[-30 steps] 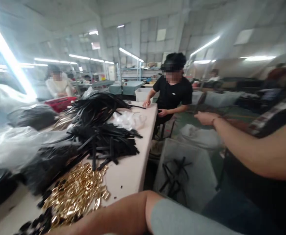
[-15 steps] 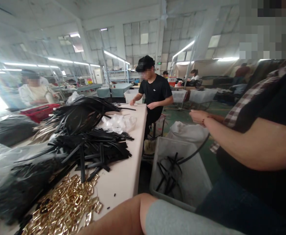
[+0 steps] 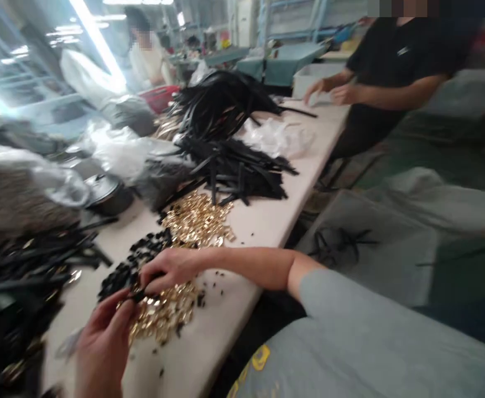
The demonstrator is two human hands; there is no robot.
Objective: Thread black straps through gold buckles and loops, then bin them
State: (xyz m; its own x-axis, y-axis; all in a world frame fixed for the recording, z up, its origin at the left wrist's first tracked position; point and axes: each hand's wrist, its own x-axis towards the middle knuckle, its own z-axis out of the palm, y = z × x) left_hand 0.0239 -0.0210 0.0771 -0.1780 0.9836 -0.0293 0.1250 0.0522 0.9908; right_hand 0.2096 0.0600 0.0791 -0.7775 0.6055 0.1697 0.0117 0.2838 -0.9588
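Over the near part of the table, my left hand point(image 3: 106, 326) and my right hand point(image 3: 173, 268) meet with fingers pinched. Between their fingertips is a small black piece point(image 3: 138, 296), too blurred to name more exactly; both hands seem to grip it. Beneath and around them lie gold rectangular metal buckles point(image 3: 171, 312), with another heap of the gold buckles point(image 3: 196, 217) just beyond my right hand. Small black pieces point(image 3: 120, 273) form a pile at the far side of my fingers.
Black strips point(image 3: 242, 166) and a plastic bag point(image 3: 273, 137) cover the far table point(image 3: 262, 221). More dark strips point(image 3: 14, 287) lie left, near a round tin point(image 3: 103, 190). A grey bin point(image 3: 375, 265) stands right of the table; a co-worker's hands point(image 3: 333, 91) are at the far end.
My view has swung left and down, bringing both my hands and the small black piece into sight. The person close on my right has left the view.
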